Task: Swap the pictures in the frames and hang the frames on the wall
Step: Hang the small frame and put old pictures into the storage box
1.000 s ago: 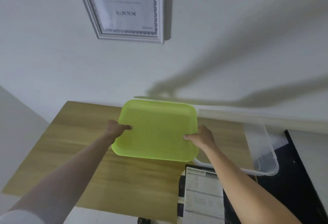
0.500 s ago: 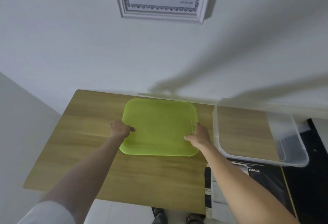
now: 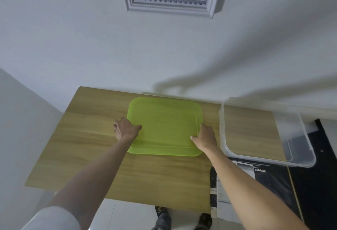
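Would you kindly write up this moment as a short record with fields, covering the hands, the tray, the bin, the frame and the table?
left hand: on the left edge of the green tray, fingers curled on the rim
right hand: on the tray's right edge, near its front corner
green tray: lying flat on the table, nothing in it
wooden table: against the white wall
clear plastic bin: at the table's right end, right of the tray, apart from it
picture frame: white, hanging on the wall above the tray

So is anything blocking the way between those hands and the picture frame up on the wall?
Nothing visible. Both hands, left and right, rest on the lime-green plastic tray on the wooden table; only bare white wall lies between them and the white ornate frame.
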Tool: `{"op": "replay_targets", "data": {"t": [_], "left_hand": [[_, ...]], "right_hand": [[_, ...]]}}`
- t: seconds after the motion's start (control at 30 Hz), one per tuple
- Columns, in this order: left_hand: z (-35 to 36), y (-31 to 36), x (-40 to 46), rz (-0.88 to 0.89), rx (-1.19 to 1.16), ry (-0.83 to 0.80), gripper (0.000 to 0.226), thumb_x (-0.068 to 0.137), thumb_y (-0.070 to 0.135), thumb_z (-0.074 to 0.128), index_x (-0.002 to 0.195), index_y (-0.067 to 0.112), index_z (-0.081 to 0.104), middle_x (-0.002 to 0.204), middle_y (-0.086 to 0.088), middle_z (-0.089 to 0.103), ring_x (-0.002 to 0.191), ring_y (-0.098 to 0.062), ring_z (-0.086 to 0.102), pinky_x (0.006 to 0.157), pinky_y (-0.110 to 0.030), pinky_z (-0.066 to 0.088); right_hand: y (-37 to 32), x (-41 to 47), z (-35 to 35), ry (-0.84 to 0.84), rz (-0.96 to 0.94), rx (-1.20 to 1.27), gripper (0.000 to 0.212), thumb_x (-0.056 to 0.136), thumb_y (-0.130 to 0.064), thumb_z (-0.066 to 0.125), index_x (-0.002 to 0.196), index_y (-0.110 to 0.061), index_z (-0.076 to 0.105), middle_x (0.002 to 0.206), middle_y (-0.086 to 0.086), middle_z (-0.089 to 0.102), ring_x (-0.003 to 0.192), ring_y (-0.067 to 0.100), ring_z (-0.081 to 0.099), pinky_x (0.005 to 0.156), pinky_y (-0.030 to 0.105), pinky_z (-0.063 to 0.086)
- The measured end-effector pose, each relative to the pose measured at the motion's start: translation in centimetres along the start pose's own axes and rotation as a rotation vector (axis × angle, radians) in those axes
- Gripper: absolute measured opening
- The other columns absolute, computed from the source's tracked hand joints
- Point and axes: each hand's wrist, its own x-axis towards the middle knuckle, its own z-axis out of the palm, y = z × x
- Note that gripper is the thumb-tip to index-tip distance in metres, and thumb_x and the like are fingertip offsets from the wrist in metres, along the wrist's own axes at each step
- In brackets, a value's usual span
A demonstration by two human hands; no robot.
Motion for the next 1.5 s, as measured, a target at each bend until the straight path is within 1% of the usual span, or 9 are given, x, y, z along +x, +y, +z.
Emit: {"op": "replay_targets", "data": {"t": [0.13,0.27,0.4,0.6,0.73,0.93,1.2,1.37,1.5], "left_hand": [[0.8,1.1,-3.5,0.18,-0.044,0.205,0.063,0.082,0.036,0.07,0.131,0.003,0.048,0.13,-0.017,0.047,0.12,-0.035,0.041,0.101,-0.046,0.039],[2.9,3.1,-8.7,0.359,-0.112,0.23,0.041,0.085,0.03,0.066,0.118,0.007,0.057,0.115,-0.011,0.056,0.106,-0.028,0.049,0.086,-0.039,0.042],[6.6,4.7,-14.8,0.43,-0.118,0.14,0.028,0.087,0.028,0.064,0.108,0.01,0.059,0.107,-0.007,0.059,0.099,-0.025,0.054,0.073,-0.034,0.04],[13.4,4.5,-23.5,0.252,0.061,-0.197,0.051,0.083,0.047,0.067,0.116,0.011,0.054,0.12,-0.006,0.054,0.109,-0.026,0.054,0.087,-0.039,0.048],[17.0,4.3,-27.5,0.172,0.14,-0.314,0.067,0.079,0.05,0.07,0.125,0.007,0.049,0.135,-0.013,0.045,0.121,-0.032,0.048,0.093,-0.043,0.049],[19.9,5.9,-31.6,0.125,0.202,-0.292,0.085,0.076,0.043,0.077,0.138,0.0,0.035,0.14,-0.017,0.035,0.132,-0.034,0.034,0.097,-0.039,0.044],[21.4,6.4,-32.7,-0.023,0.115,-0.199,0.083,0.077,0.021,0.079,0.141,-0.001,0.031,0.143,-0.019,0.037,0.133,-0.035,0.035,0.107,-0.04,0.036],[21.0,5.9,-31.9,-0.072,-0.011,-0.273,0.08,0.068,0.017,0.085,0.133,0.003,0.041,0.136,-0.017,0.04,0.13,-0.034,0.04,0.1,-0.039,0.041],[21.0,6.2,-32.3,-0.023,-0.004,-0.238,0.055,0.077,0.012,0.076,0.121,0.004,0.043,0.119,-0.013,0.053,0.114,-0.032,0.055,0.08,-0.033,0.042]], "right_hand": [[1.3,-1.4,-1.7,0.058,-0.136,0.025,0.065,0.094,-0.03,0.063,0.15,-0.014,0.034,0.15,0.011,0.038,0.139,0.027,0.039,0.111,0.041,0.037],[4.0,-3.3,-3.8,0.109,-0.311,0.02,0.047,0.095,-0.022,0.061,0.14,-0.015,0.049,0.138,0.008,0.051,0.124,0.022,0.055,0.104,0.036,0.045],[8.6,-5.5,-5.9,0.106,-0.447,0.022,0.028,0.094,-0.015,0.063,0.122,-0.014,0.065,0.111,0.004,0.068,0.093,0.015,0.066,0.088,0.033,0.056],[18.0,-9.1,-8.5,0.107,-0.361,-0.097,0.012,0.091,-0.027,0.06,0.095,-0.03,0.071,0.093,-0.013,0.072,0.086,0.011,0.068,0.074,0.034,0.056],[24.1,-11.3,-9.6,0.105,-0.16,-0.209,0.022,0.092,-0.037,0.057,0.109,-0.027,0.068,0.109,-0.008,0.069,0.101,0.017,0.065,0.078,0.032,0.052],[30.7,-13.0,-9.5,0.077,0.216,-0.24,0.065,0.089,-0.048,0.063,0.137,-0.009,0.044,0.136,0.015,0.045,0.125,0.032,0.048,0.089,0.042,0.049],[31.4,-13.0,-8.9,0.048,0.256,-0.199,0.077,0.088,-0.045,0.067,0.145,-0.006,0.033,0.143,0.019,0.032,0.132,0.037,0.038,0.097,0.041,0.047],[31.1,-12.6,-9.4,0.022,0.31,-0.146,0.086,0.083,-0.042,0.075,0.147,-0.006,0.029,0.143,0.021,0.031,0.13,0.039,0.04,0.097,0.042,0.047],[31.1,-12.2,-9.3,0.019,0.357,-0.105,0.094,0.078,-0.042,0.081,0.146,-0.004,0.028,0.144,0.023,0.03,0.129,0.04,0.04,0.1,0.047,0.049]]}}
